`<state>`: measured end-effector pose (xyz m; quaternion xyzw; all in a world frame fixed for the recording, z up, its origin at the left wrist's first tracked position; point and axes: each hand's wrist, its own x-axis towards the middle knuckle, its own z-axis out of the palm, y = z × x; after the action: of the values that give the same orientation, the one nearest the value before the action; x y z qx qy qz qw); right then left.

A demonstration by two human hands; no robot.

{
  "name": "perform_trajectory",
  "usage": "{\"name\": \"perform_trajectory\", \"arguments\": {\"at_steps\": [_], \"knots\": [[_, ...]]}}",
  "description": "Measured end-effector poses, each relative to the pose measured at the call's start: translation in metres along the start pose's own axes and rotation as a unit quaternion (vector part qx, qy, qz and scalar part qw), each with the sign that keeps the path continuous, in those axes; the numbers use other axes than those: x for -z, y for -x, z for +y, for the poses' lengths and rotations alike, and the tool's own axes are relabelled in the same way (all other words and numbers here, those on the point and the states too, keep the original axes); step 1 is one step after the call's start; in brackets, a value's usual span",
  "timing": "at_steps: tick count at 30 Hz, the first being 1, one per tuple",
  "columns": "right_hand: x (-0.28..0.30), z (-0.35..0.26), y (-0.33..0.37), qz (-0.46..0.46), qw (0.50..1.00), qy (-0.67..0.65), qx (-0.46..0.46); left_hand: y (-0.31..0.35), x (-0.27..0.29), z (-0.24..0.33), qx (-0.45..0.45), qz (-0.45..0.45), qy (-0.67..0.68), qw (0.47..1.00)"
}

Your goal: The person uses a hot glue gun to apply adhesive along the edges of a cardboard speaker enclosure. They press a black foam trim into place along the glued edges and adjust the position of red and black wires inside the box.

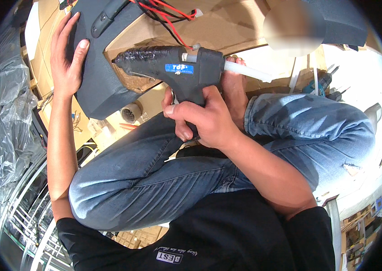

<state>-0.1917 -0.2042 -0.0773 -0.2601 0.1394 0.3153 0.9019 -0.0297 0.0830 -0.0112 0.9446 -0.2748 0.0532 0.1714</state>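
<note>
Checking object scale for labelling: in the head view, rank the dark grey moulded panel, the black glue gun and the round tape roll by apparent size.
1. Dark grey moulded panel, partly cut off at the top.
2. Black glue gun, held by the right hand; nearer the camera, so it may look enlarged.
3. Round tape roll, clearly smallest.

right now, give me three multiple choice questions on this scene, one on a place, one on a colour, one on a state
1. Where does the left hand rest?
A. on the dark grey plastic panel
B. on the knee
C. on the roll of tape

2. What colours are the loose wires at the top?
A. green and yellow
B. red and black
C. all white

3. How is the glue gun held?
A. lying loose on the floor
B. in the left hand
C. in the right hand, nozzle pointing at the panel

Answers: 1 A, the palm and fingers lie flat on the panel's edge. 2 B, red and black strands cross above the gun. 3 C, the right hand's grip wraps the handle, with a pale glue stick poking out the back.
</note>
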Motion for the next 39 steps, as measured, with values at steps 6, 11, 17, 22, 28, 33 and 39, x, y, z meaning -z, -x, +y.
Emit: {"name": "perform_trajectory", "arguments": {"at_steps": [6,11,17,22,28,33,39], "knots": [[-0.005,0.001,-0.005,0.003,1.0,-0.008,0.015,0.001,0.0,-0.004,-0.006,-0.002,-0.007,1.0],[-0.009,0.003,-0.009,0.014,0.999,-0.005,0.032,0.001,-0.001,-0.003,-0.002,0.002,0.013,1.0],[-0.012,0.005,-0.012,0.017,1.0,-0.004,0.018,0.002,-0.002,-0.003,0.0,0.002,0.007,1.0],[-0.017,0.007,-0.012,0.023,0.999,-0.015,0.032,0.002,-0.002,-0.004,0.003,0.004,0.012,1.0],[-0.014,0.021,-0.015,0.015,0.999,-0.009,0.031,0.003,-0.002,-0.005,0.006,0.006,0.016,1.0],[-0.01,0.032,-0.02,-0.001,0.991,-0.134,0.004,0.003,-0.002,-0.008,0.006,0.0,0.007,1.0],[-0.017,0.031,-0.015,-0.009,0.992,-0.126,0.002,0.001,-0.002,0.003,0.026,-0.014,0.022,0.999]]}}
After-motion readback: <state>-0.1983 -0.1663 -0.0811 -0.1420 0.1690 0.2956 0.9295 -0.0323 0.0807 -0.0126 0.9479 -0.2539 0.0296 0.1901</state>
